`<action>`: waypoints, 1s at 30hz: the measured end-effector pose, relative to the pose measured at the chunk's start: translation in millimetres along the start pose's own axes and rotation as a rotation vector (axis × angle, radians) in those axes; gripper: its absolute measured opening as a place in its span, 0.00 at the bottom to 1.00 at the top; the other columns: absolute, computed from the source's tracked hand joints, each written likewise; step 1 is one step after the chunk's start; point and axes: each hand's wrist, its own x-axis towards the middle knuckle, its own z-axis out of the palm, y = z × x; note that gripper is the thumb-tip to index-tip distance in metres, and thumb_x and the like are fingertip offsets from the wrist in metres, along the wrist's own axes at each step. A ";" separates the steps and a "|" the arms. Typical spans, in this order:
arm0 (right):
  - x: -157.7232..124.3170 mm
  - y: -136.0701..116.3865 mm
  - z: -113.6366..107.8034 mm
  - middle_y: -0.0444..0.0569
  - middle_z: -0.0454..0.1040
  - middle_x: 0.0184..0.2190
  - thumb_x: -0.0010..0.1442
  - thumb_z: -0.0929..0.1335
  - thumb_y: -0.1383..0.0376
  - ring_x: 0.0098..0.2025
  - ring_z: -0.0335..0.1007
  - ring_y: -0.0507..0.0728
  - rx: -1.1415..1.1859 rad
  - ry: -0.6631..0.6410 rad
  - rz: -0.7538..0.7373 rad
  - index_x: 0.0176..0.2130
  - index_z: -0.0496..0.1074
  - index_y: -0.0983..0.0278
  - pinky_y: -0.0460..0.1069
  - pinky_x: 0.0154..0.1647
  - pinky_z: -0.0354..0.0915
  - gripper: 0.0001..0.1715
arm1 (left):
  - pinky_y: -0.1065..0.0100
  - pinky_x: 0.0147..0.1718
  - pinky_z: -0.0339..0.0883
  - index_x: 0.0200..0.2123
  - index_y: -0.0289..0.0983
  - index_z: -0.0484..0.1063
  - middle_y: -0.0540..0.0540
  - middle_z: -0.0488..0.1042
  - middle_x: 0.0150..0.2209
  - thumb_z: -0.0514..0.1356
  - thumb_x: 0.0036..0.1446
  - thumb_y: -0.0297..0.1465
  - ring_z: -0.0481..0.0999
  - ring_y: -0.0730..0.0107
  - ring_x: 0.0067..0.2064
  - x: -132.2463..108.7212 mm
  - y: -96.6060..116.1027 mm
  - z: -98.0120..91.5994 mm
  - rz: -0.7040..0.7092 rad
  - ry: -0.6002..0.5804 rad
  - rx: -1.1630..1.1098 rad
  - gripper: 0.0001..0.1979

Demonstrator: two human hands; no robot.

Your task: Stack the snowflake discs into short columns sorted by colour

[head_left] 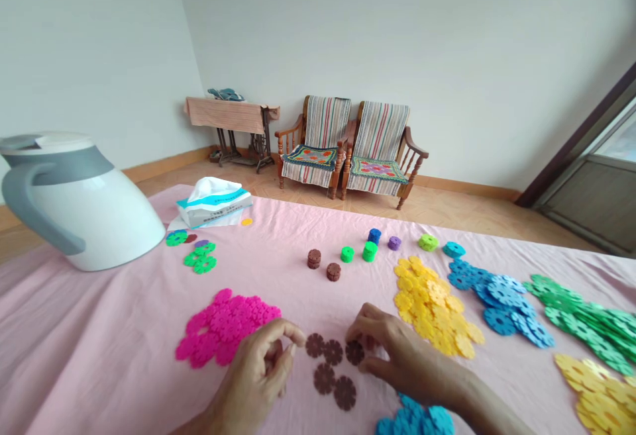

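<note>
- Brown discs (333, 352): five thin, flower-edged pieces lay on the pink cloth (139, 349), between the two hands, three in a far row and two nearer the wearer.
- Rightmost disc (354, 353): the far row's end piece, lying under the fingers of the right hand (392, 350), which was by far the nearer hand; the disc lay at its fingertips, toward the left.
- Orientation: the four uncovered discs lay flat, faces upward; being round, they had no long axis and pointed no particular way. The rightmost disc was partly covered, so its tilt could not be told.
- Right hand: fingers curled and thumb set against the near edge of the disc; whether it was gripped or merely touched could not be told.
- Left hand (263, 363): released, thumb and forefinger apart with nothing seen between them; the forefinger's tip stood just beside the leftmost disc (315, 345), which lay to its right.
- Brown stacks (314, 259): two short, upright piles stood beyond the loose discs.
- Flanking heaps: pink pieces (226, 326) lay beside the left hand, yellow pieces (431, 306) beyond the right.
</note>
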 end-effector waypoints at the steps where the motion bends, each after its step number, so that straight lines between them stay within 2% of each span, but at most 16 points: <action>1: 0.1 0.4 0.8 0.44 0.67 0.36 0.50 0.65 0.73 0.35 0.64 0.50 -0.002 0.002 0.000 0.37 0.70 0.60 0.45 0.35 0.59 0.13 | 0.78 0.16 0.54 0.38 0.36 0.65 0.57 0.56 0.18 0.51 0.59 0.37 0.61 0.77 0.18 0.2 0.5 -0.1 -0.002 -0.002 0.003 0.11; 6: -2.4 1.0 2.1 0.44 0.66 0.36 0.50 0.65 0.72 0.34 0.63 0.49 -0.038 0.010 -0.023 0.36 0.68 0.62 0.45 0.34 0.59 0.11 | 0.78 0.16 0.55 0.38 0.36 0.64 0.57 0.56 0.18 0.51 0.59 0.38 0.61 0.77 0.18 -0.2 1.5 -0.3 -0.011 0.000 0.010 0.11; 9: 0.8 2.1 2.4 0.44 0.66 0.35 0.50 0.64 0.72 0.33 0.63 0.49 -0.041 0.060 -0.042 0.35 0.67 0.63 0.45 0.33 0.60 0.09 | 0.78 0.16 0.55 0.38 0.36 0.65 0.57 0.56 0.18 0.51 0.59 0.38 0.61 0.77 0.18 -0.2 0.8 0.0 -0.006 -0.001 0.007 0.12; 15: 43.6 18.7 1.1 0.45 0.68 0.33 0.53 0.64 0.68 0.29 0.65 0.49 0.029 0.333 0.024 0.34 0.65 0.64 0.45 0.29 0.61 0.05 | 0.77 0.17 0.55 0.38 0.36 0.64 0.57 0.56 0.19 0.49 0.59 0.38 0.62 0.77 0.18 -1.3 -3.6 0.3 -0.004 -0.006 0.018 0.11; 20: 86.5 26.2 -0.5 0.47 0.67 0.33 0.53 0.64 0.68 0.30 0.64 0.51 -0.136 0.564 0.065 0.34 0.64 0.64 0.48 0.33 0.61 0.05 | 0.77 0.17 0.55 0.37 0.36 0.65 0.56 0.56 0.18 0.49 0.59 0.37 0.61 0.77 0.17 1.0 -1.9 0.3 0.014 -0.006 0.038 0.11; 25: 106.3 24.1 2.3 0.48 0.68 0.32 0.52 0.65 0.67 0.31 0.66 0.53 -0.252 0.545 0.127 0.32 0.64 0.65 0.48 0.34 0.59 0.05 | 0.77 0.16 0.54 0.35 0.35 0.65 0.56 0.56 0.17 0.51 0.58 0.35 0.61 0.78 0.17 0.9 1.2 -0.4 0.025 -0.007 0.037 0.10; 30: 108.4 25.8 4.3 0.50 0.69 0.33 0.52 0.65 0.65 0.36 0.67 0.55 -0.307 0.500 0.153 0.33 0.65 0.64 0.48 0.36 0.59 0.05 | 0.77 0.16 0.52 0.35 0.35 0.66 0.56 0.56 0.17 0.51 0.58 0.33 0.61 0.78 0.17 0.3 -0.8 -1.3 0.034 -0.005 0.043 0.08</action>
